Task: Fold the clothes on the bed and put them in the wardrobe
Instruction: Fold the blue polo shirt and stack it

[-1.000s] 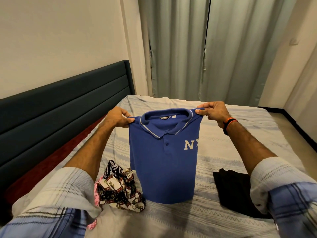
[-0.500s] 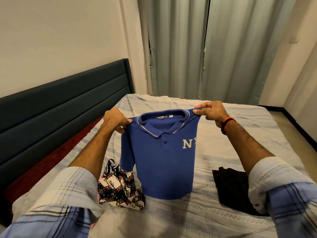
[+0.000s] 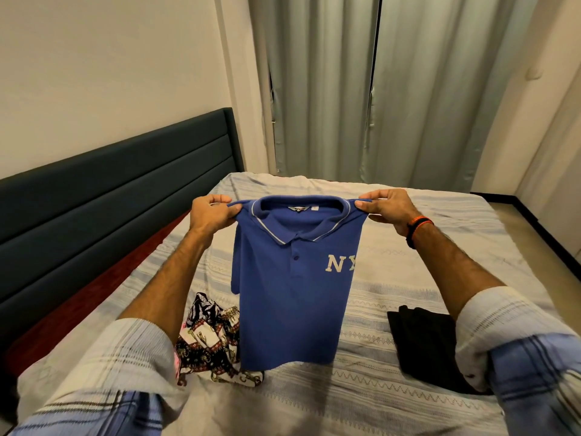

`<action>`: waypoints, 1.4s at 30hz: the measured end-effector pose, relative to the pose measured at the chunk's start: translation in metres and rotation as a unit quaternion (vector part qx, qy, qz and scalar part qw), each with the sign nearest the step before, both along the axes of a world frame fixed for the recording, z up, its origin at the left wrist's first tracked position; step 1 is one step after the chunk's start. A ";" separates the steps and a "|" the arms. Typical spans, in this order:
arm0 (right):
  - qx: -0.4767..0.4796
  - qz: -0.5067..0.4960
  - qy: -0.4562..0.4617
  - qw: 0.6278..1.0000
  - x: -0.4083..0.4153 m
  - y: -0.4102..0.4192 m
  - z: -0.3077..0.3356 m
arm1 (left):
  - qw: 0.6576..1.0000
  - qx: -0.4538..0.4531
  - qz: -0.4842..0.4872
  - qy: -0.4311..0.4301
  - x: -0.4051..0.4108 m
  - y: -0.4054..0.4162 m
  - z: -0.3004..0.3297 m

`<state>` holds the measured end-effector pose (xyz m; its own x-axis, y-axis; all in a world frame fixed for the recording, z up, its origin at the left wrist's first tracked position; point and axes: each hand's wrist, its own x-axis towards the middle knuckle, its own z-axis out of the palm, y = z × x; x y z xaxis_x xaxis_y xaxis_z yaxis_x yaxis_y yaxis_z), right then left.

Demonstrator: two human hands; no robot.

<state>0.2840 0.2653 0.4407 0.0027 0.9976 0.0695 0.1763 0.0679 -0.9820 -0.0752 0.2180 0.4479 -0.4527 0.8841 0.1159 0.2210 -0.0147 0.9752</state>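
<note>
A blue polo shirt [image 3: 292, 297] with white letters on its chest hangs upright in the air over the bed [image 3: 408, 269]. My left hand [image 3: 210, 212] pinches its left shoulder and my right hand [image 3: 385, 207] pinches its right shoulder, both at collar height. The shirt's sides are turned back, so it hangs narrow, and its hem is just above the sheet. A patterned black, white and red garment [image 3: 210, 344] lies crumpled on the bed below my left forearm. On the right lies a folded black garment [image 3: 421, 341], partly hidden by my right sleeve.
A dark padded headboard [image 3: 110, 196] runs along the left of the bed. Grey curtains [image 3: 361, 89] hang behind the far edge. Bare floor [image 3: 534, 234] shows at the right beside the bed. No wardrobe is in view.
Both hands have lifted the shirt slightly and spread a little wider. The left sleeve that hung out half a second ago now sits closer behind the body.
</note>
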 end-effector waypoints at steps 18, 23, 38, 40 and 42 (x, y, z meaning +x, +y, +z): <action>-0.015 0.004 0.047 0.999 -0.006 -0.001 -0.007 | 0.999 0.028 -0.029 -0.010 -0.003 -0.002 -0.025; 0.010 -0.018 0.080 0.997 -0.003 -0.003 -0.010 | 0.997 0.068 0.027 0.036 0.006 0.003 -0.020; 0.019 0.080 0.096 0.992 0.024 0.009 0.019 | 0.988 0.139 -0.012 -0.062 0.017 0.022 -0.008; 0.007 0.122 0.111 0.986 0.030 0.013 0.022 | 0.986 0.129 -0.073 -0.070 0.009 0.028 -0.006; -0.005 0.147 0.123 0.981 0.034 0.023 0.021 | 0.984 0.111 -0.119 -0.071 0.003 0.040 -0.006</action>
